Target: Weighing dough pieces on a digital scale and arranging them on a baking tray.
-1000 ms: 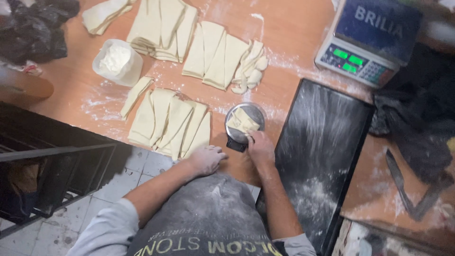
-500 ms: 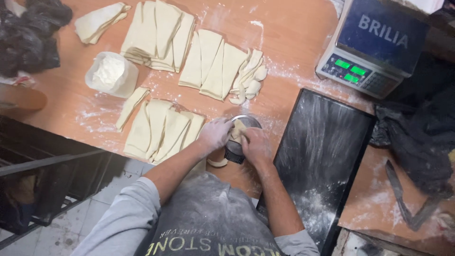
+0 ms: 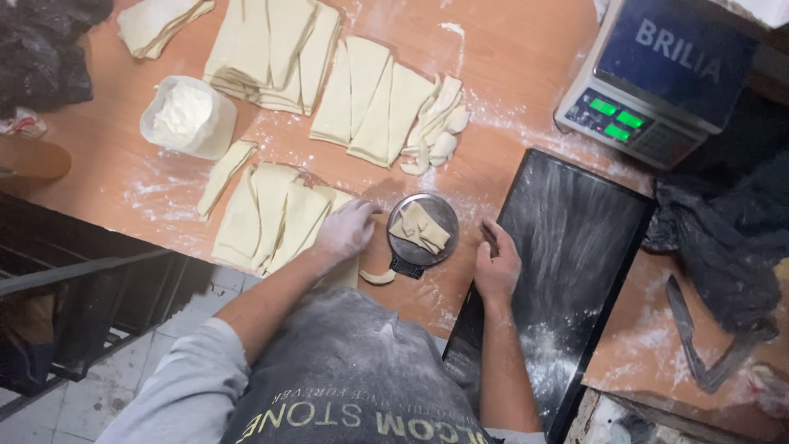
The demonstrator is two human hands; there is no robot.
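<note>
My left hand (image 3: 347, 230) rests, fingers loosely apart, on soft, floppy dough strips (image 3: 275, 215); my right hand (image 3: 496, 265) is empty, half-curled. The folded dough (image 3: 420, 228) on the small scale (image 3: 422, 232) looks light and easily stretched; I'd lift it from underneath.

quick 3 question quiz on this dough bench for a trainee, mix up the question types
1. True or false: the small round scale has folded dough pieces on its pan.
2. What does the left hand rest on? A) the tub of flour B) the cut dough strips C) the black baking tray
3. Fill in: the right hand lies at the edge of the black baking ____.

Key: 1 true; 2 B; 3 tray
</note>
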